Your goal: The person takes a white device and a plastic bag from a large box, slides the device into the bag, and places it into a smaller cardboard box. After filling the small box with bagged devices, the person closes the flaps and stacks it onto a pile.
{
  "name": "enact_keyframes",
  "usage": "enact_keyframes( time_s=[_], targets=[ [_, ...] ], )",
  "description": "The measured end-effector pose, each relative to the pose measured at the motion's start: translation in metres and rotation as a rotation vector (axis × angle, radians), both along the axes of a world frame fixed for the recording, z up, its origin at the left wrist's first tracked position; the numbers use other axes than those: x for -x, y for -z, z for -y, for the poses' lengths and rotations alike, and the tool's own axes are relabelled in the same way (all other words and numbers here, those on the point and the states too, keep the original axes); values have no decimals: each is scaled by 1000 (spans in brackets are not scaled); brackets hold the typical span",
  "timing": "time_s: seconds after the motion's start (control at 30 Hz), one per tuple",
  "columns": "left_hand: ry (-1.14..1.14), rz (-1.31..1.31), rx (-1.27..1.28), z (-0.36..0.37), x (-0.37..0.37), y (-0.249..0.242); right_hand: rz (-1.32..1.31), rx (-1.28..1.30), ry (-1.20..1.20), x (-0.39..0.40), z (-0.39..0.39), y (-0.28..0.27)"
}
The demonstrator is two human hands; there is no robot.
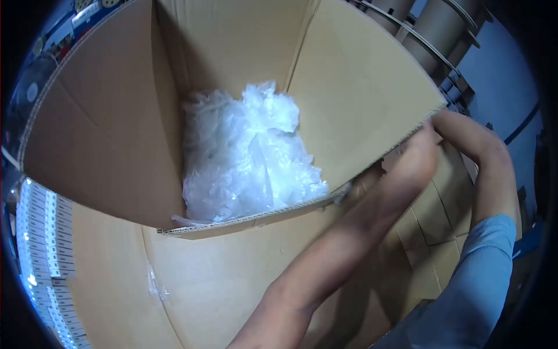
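Note:
A large open cardboard box fills the upper middle of the head view, with crumpled clear plastic film lying at its bottom. My left hand is beside the box's right wall, its fingers hidden behind the cardboard edge and slightly blurred. From the right, my right hand reaches to the same wall near its top corner; those fingers are out of sight too. Whether either hand grips anything cannot be seen.
Under the box is a brown cardboard surface with clear tape on it. Stacked small cartons stand at right. White labelled strips line the left side. Large brown spools are at the upper right, before a pale wall.

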State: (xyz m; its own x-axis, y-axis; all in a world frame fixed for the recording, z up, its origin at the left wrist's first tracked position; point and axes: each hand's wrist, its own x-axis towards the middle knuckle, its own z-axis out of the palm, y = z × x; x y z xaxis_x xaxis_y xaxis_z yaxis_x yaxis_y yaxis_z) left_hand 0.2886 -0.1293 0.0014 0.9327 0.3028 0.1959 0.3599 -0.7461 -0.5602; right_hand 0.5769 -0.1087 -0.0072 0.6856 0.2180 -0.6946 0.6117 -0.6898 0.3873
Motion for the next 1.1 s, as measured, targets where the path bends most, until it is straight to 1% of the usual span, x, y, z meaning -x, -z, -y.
enact_keyframes(
  time_s=[0.17, 0.33, 0.47, 0.5, 0.57, 0.6, 0.67, 0.73, 0.8, 0.83, 0.87, 0.9, 0.93, 1.0, 1.03, 1.07, 1.1],
  targets=[
    [-4, 21, 109, -5, 11, -3, 8, -87, 93, -13, 9, -1],
    [4, 12, 127, -4, 11, -1, -13, -251, 156, -17, 21, -11],
    [7, 11, 144, -5, 6, -3, -35, -503, 160, -30, 27, -36],
    [5, 9, 152, -5, 3, -3, -37, -598, 120, -34, 24, -46],
    [3, 0, 174, -6, -4, -6, 19, -789, -15, -41, 30, -82],
    [3, -6, 184, -6, -7, -9, 256, -824, -73, 5, 40, -116],
    [3, 5, 197, -8, -15, -12, 379, -1022, -195, 18, 68, -173],
    [-1, 97, 195, -12, -23, -5, 564, -1054, -437, 31, 106, -227],
    [5, 159, 199, -17, -34, 6, 828, -1261, -726, 87, 160, -255],
    [44, 245, 185, -20, -37, 10, 779, -1327, -575, 132, 186, -268],
    [92, 322, 174, -19, -35, 13, 727, -1381, -409, 184, 213, -270],
    [195, 484, 310, -18, -30, 10, 707, -1482, -368, 224, 239, -264],
    [270, 842, 570, 2, -6, 3, 694, -1631, -353, 266, 258, -244],
    [595, 1001, 687, 35, 38, -14, 655, -1969, -359, 347, 290, -193],
    [770, 1084, 874, 53, 70, -16, 577, -2043, -363, 370, 306, -165],
    [937, 1164, 1060, 71, 107, -9, 423, -2157, -93, 408, 310, -138],
    [933, 1187, 1134, 87, 152, 7, 367, -2172, -11, 428, 314, -106]
  ],
)
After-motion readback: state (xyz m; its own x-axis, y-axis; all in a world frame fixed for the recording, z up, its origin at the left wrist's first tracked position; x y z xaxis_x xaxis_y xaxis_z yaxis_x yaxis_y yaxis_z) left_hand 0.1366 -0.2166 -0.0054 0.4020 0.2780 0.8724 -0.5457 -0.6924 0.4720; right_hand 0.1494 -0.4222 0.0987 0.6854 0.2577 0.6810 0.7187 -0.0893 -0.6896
